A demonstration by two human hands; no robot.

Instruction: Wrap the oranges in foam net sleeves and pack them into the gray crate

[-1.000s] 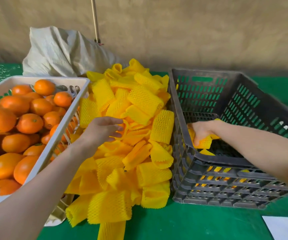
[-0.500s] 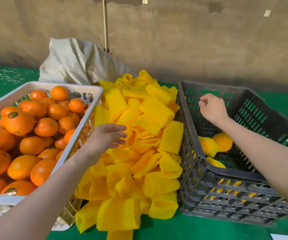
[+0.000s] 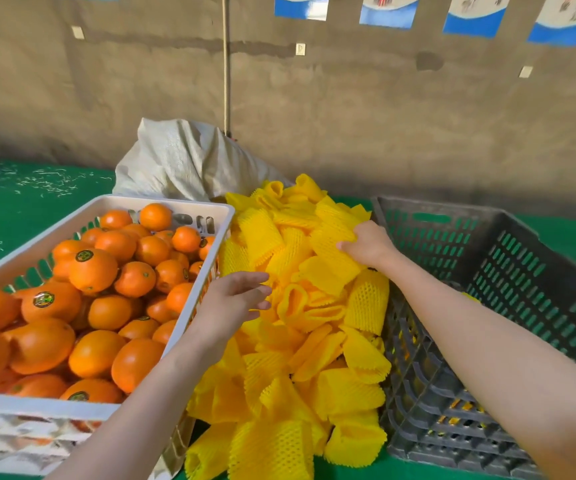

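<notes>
Green table cover (image 3: 20, 209), tan wall (image 3: 383, 126); yellow foam net sleeves (image 3: 297, 358) heaped between white crate (image 3: 162, 202) of oranges (image 3: 96, 355) and gray crate (image 3: 521, 244).
Right hand (image 3: 366, 244) pinches a top sleeve (image 3: 331, 237); left hand (image 3: 234, 299) hovers loose-fingered, empty. Dark fruit stickers (image 3: 43, 299) unreadable.

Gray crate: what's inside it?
A bit of yellow sleeve peeks out beside the right arm, and more yellow shows through the crate's low slats. The arm and near wall hide the rest of the bottom.
</notes>
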